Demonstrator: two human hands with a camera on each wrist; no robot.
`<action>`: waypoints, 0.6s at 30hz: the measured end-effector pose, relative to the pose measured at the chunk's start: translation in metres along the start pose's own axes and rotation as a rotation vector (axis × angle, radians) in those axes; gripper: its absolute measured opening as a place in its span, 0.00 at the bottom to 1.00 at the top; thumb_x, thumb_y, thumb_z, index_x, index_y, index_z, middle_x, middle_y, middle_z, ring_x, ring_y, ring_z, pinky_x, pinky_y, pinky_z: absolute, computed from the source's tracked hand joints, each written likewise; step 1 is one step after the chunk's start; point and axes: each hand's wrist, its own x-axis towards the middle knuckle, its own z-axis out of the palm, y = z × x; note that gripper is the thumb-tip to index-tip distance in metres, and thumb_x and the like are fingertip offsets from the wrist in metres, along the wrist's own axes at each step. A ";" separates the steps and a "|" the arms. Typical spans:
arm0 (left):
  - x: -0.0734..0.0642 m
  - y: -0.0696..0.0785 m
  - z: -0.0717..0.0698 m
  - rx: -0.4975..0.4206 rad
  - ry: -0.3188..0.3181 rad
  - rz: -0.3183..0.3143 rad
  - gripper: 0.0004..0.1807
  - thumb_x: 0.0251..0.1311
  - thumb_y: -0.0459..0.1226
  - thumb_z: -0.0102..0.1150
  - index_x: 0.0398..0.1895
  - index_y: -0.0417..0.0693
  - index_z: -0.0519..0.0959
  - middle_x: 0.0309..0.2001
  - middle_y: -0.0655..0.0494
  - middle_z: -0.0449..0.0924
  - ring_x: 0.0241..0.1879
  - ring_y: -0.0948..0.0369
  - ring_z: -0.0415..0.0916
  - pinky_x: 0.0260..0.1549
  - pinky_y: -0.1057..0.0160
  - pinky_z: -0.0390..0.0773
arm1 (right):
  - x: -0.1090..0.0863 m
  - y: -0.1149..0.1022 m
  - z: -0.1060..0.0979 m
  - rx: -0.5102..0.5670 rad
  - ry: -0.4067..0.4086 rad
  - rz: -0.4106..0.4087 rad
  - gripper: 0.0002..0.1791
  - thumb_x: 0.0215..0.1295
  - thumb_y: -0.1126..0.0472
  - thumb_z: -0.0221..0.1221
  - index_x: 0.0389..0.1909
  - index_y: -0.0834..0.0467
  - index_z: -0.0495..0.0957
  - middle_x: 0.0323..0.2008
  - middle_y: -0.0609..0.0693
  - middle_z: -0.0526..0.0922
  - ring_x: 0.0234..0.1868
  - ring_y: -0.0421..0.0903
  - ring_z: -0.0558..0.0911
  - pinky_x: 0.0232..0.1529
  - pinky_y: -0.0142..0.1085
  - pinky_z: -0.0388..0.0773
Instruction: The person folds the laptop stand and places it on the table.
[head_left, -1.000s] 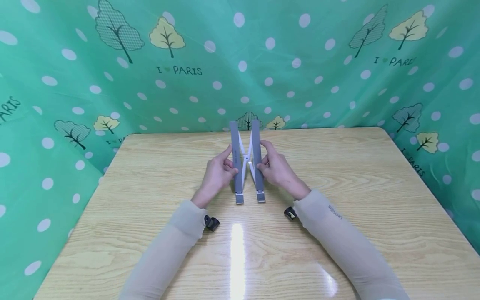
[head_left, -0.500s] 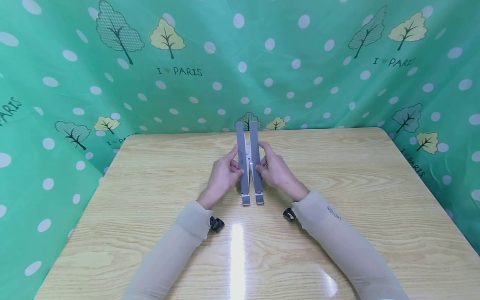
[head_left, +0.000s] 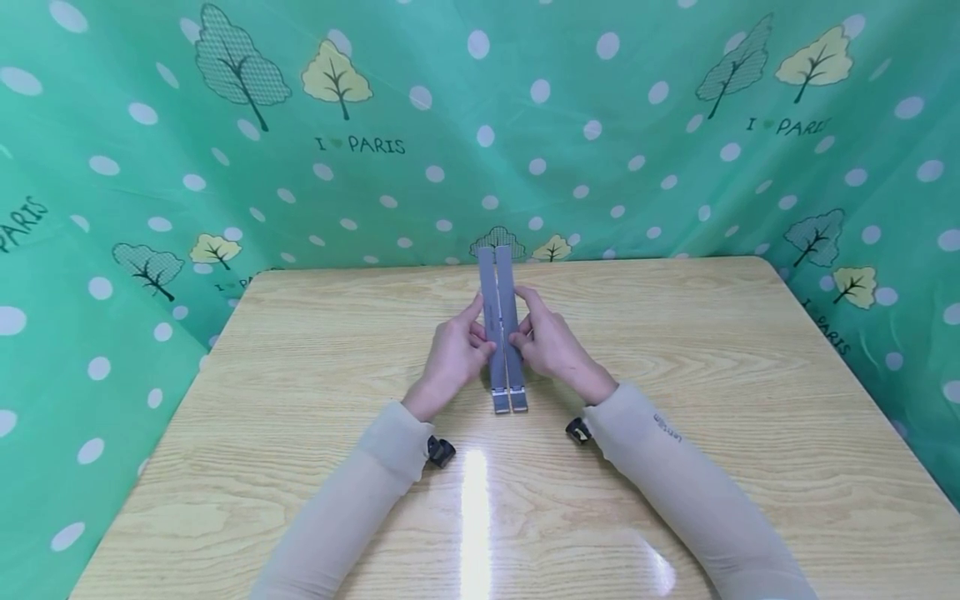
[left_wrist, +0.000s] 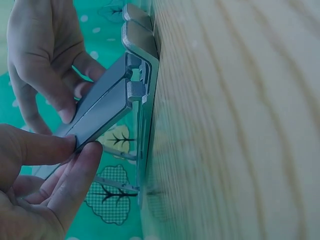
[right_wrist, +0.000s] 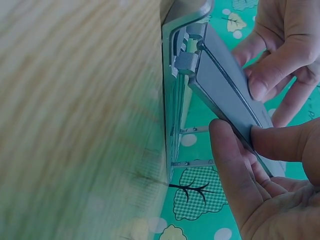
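Note:
A grey metal folding laptop stand (head_left: 492,292) stands on the table, its two long arms side by side with a thin seam between them. My left hand (head_left: 459,346) pinches the left arm between thumb and fingers. On the other side, my right hand (head_left: 546,337) grips the right arm the same way. In the left wrist view the top bars (left_wrist: 102,102) slope up from hinges near the curved front lips (left_wrist: 137,37). Thin support struts (right_wrist: 195,163) show beneath the raised bars in the right wrist view.
The wood-grain table (head_left: 300,333) reaches back to a green dotted curtain (head_left: 420,200) behind and at both sides. A black wrist device (head_left: 441,451) sits at the left cuff, another black wrist device (head_left: 578,430) at the right.
The stand's two arms have come together, the left one swinging right with my left hand. The white crossed links between them are now covered. My right hand has barely moved.

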 end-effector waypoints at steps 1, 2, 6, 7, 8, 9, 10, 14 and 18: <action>0.000 0.000 0.000 0.000 0.000 0.001 0.47 0.49 0.22 0.65 0.73 0.46 0.55 0.30 0.54 0.79 0.27 0.62 0.78 0.26 0.69 0.80 | 0.000 0.000 0.000 -0.004 -0.001 0.000 0.42 0.63 0.71 0.57 0.74 0.51 0.48 0.29 0.52 0.79 0.24 0.45 0.79 0.25 0.35 0.79; 0.000 0.000 0.001 0.000 0.000 0.002 0.47 0.50 0.22 0.65 0.73 0.46 0.55 0.30 0.54 0.79 0.27 0.62 0.78 0.26 0.69 0.80 | 0.000 -0.001 0.000 -0.006 -0.001 0.001 0.42 0.63 0.71 0.57 0.74 0.51 0.48 0.29 0.52 0.79 0.24 0.45 0.79 0.25 0.35 0.79; -0.001 0.001 0.001 0.014 0.005 0.006 0.46 0.50 0.22 0.64 0.73 0.46 0.55 0.30 0.54 0.78 0.27 0.62 0.77 0.26 0.69 0.80 | 0.000 -0.003 0.000 0.002 -0.006 0.001 0.42 0.64 0.71 0.57 0.74 0.52 0.47 0.30 0.53 0.79 0.25 0.45 0.79 0.25 0.35 0.79; -0.001 0.001 0.001 0.016 0.006 0.007 0.46 0.50 0.22 0.64 0.73 0.47 0.55 0.30 0.54 0.78 0.27 0.62 0.77 0.26 0.69 0.80 | 0.000 -0.003 0.000 0.006 -0.005 0.002 0.42 0.63 0.71 0.57 0.74 0.52 0.47 0.30 0.53 0.79 0.25 0.46 0.79 0.25 0.35 0.79; -0.001 0.001 0.001 0.016 0.005 0.008 0.46 0.50 0.22 0.64 0.73 0.47 0.55 0.30 0.54 0.78 0.28 0.62 0.77 0.26 0.69 0.80 | -0.001 -0.003 0.000 0.009 -0.005 0.002 0.42 0.63 0.71 0.57 0.74 0.52 0.47 0.30 0.53 0.79 0.25 0.46 0.79 0.25 0.35 0.79; -0.001 0.001 0.001 0.015 0.004 0.009 0.46 0.50 0.22 0.64 0.73 0.47 0.55 0.30 0.54 0.78 0.28 0.62 0.77 0.26 0.69 0.80 | -0.001 -0.003 0.000 0.009 -0.004 0.003 0.42 0.63 0.71 0.57 0.74 0.52 0.47 0.30 0.53 0.79 0.25 0.46 0.79 0.26 0.35 0.79; -0.001 0.001 0.002 0.013 0.002 0.011 0.46 0.50 0.22 0.64 0.73 0.47 0.55 0.30 0.54 0.78 0.28 0.62 0.77 0.26 0.69 0.80 | -0.001 -0.003 -0.001 0.009 -0.001 0.003 0.42 0.63 0.71 0.58 0.74 0.52 0.48 0.30 0.53 0.79 0.25 0.46 0.79 0.26 0.35 0.79; -0.001 0.001 0.002 0.025 -0.003 0.019 0.46 0.50 0.22 0.64 0.73 0.46 0.56 0.30 0.54 0.78 0.27 0.62 0.77 0.26 0.69 0.79 | -0.002 -0.003 0.000 0.001 0.013 0.005 0.42 0.63 0.71 0.58 0.74 0.53 0.48 0.29 0.53 0.79 0.25 0.46 0.79 0.26 0.36 0.79; -0.001 0.000 0.001 0.051 0.011 0.019 0.45 0.50 0.23 0.65 0.73 0.47 0.57 0.30 0.55 0.77 0.26 0.63 0.77 0.25 0.69 0.79 | -0.002 -0.003 0.001 0.004 0.007 0.001 0.42 0.63 0.71 0.58 0.73 0.53 0.47 0.30 0.53 0.78 0.24 0.45 0.79 0.25 0.36 0.79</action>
